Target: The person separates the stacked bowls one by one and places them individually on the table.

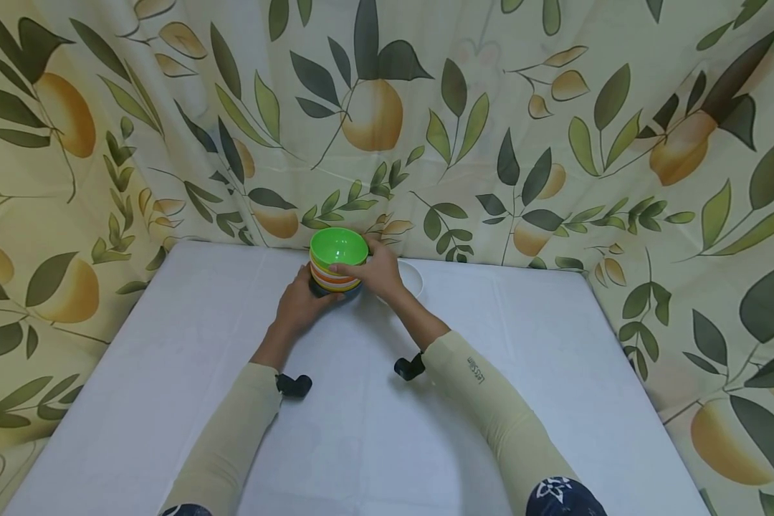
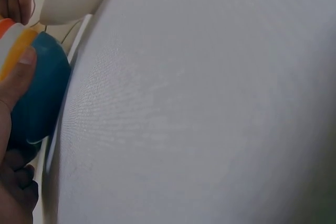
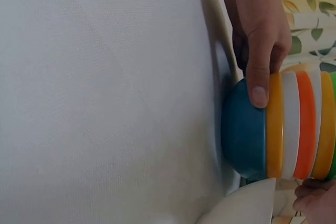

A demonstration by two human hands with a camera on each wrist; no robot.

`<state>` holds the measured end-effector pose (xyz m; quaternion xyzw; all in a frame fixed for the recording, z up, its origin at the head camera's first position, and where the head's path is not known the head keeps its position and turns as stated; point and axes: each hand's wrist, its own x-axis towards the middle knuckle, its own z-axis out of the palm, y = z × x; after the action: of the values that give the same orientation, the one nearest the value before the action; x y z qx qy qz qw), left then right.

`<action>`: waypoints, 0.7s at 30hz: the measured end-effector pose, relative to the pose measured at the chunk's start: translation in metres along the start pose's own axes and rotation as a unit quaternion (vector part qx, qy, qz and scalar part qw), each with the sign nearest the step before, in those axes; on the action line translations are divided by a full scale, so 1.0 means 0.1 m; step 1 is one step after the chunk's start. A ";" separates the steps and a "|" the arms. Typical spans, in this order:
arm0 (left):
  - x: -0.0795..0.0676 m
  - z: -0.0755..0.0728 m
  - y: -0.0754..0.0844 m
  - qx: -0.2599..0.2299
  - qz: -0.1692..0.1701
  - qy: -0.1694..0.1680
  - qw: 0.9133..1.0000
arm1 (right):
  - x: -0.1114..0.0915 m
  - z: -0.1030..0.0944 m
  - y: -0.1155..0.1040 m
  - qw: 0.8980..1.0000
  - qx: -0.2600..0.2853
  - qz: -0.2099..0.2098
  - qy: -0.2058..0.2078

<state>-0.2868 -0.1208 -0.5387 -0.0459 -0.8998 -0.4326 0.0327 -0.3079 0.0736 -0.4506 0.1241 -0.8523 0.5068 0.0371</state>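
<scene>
- One stack of bowls (image 3: 290, 135), nested and roughly upright, and it's up near the far edge of the desk (image 1: 361, 430)!
- Down low, the left hand (image 1: 301, 304) grips it, thumb across the blue bowl (image 3: 244, 135) and the yellow bowl (image 3: 274, 129) above.
- Up top, the right hand (image 1: 382, 270) holds the upper bowls, thumb on the near side, below the rim of the green bowl (image 1: 338, 247).
- Good technique here, I'd say: firm below, light above, any lift straight up, no sideways tug, because nested rims could stick or tip.
- Now the count: one blue, two yellow, two white bowls (image 3: 291, 129), one orange bowl (image 3: 306, 129), one green; seven stacked, as far as these overlapping rims let me judge.
- And to the right, just beside the stack, one loose white bowl (image 1: 414, 279); plus two sleeves (image 1: 232, 430) and two black wrist cameras (image 1: 294, 386).
</scene>
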 end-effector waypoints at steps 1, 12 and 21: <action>0.00 0.00 0.00 0.001 0.000 0.000 1.000 | 0.00 0.00 0.00 1.000 0.000 -0.001 0.000; 0.00 0.00 0.00 -0.005 -0.007 -0.002 1.000 | 0.00 0.03 0.01 1.000 0.003 -0.018 0.014; 0.00 0.00 0.00 -0.005 0.004 0.001 1.000 | 0.01 0.03 0.00 1.000 -0.001 -0.008 0.016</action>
<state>-0.2870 -0.1208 -0.5384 -0.0487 -0.8973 -0.4372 0.0352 -0.3083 0.0706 -0.4522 0.1230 -0.8513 0.5072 0.0550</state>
